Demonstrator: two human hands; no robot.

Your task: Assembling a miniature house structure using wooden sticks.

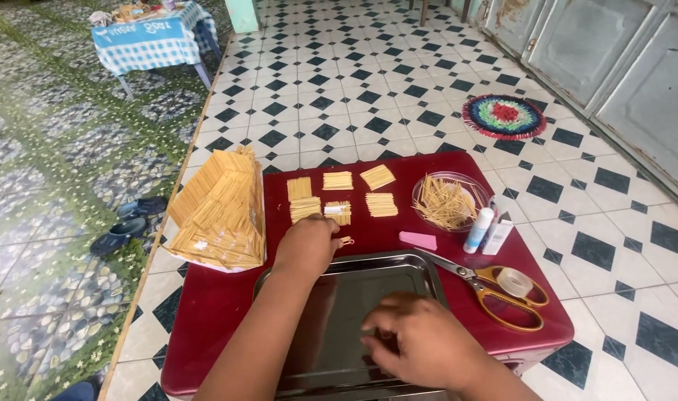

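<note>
Two hands point(361, 297), shiny dark steel tray point(339, 312)

Reds, yellows and black-and-white checks

We see a dark red table point(227, 297) bearing a shiny silver tray point(339, 327), pale yellow stick panels point(339, 194) and a straw-yellow stick house point(221, 208). The scissors point(495, 293) have orange-yellow handles; beside them lie a pink eraser point(417, 240) and a white glue tube point(478, 230). The floor point(339, 89) is white with black diamonds, the mat point(504, 116) ringed in red, green and blue, the far cloth point(157, 41) blue-and-white checked.
</note>
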